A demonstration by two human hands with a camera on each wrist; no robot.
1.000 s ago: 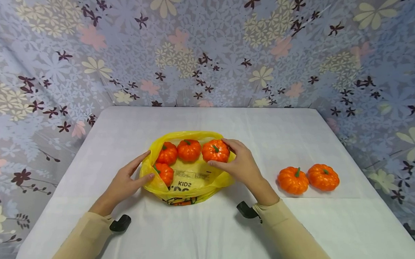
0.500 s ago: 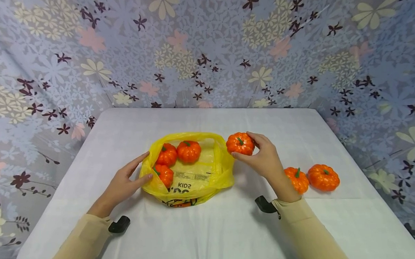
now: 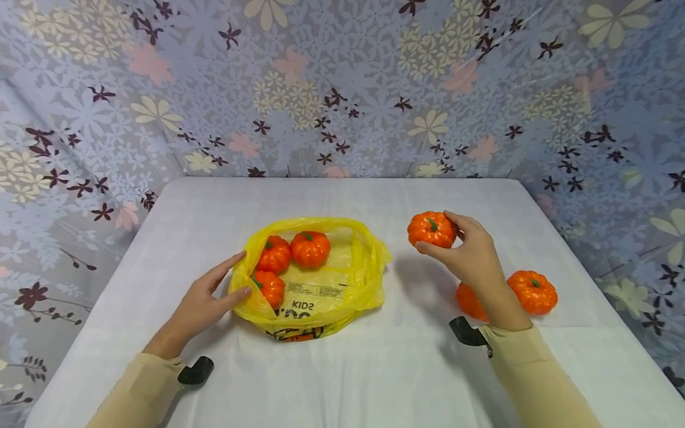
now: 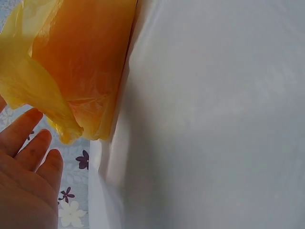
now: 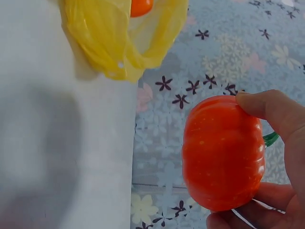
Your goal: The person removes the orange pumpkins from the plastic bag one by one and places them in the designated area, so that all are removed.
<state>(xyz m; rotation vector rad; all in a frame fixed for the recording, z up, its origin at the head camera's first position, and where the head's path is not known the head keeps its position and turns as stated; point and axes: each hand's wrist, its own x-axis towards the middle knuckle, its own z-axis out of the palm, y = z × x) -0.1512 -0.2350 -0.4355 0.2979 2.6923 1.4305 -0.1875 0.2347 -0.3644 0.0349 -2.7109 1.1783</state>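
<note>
My right hand [image 3: 480, 259] holds a small orange pumpkin [image 3: 432, 230] with a green stem, thumb on one side and fingers on the other. It is raised over the table, right of the yellow plastic bag [image 3: 373, 285]; the right wrist view shows this pumpkin [image 5: 223, 155] from its underside. Inside the bag's wide mouth lie a back pumpkin [image 3: 311, 250], a left pumpkin [image 3: 275, 255] and a front pumpkin [image 3: 269, 288]. With fairly straight fingers, my left hand [image 3: 201, 307] touches the bag's left side. In the left wrist view, its fingers [image 4: 35, 148] lie loosely against the yellow plastic.
Two more pumpkins sit on the white-covered table [image 3: 348, 390] at the right: one pumpkin [image 3: 471, 303] partly hidden by my right forearm, the other pumpkin [image 3: 533, 293] just beyond it. A flowered cloth [image 3: 338, 82] hangs behind the table.
My right hand has lifted the pumpkin out of the bag's right side and carried it rightward over the table. The bag's right edge has shifted slightly. My left hand has stayed at the bag.
</note>
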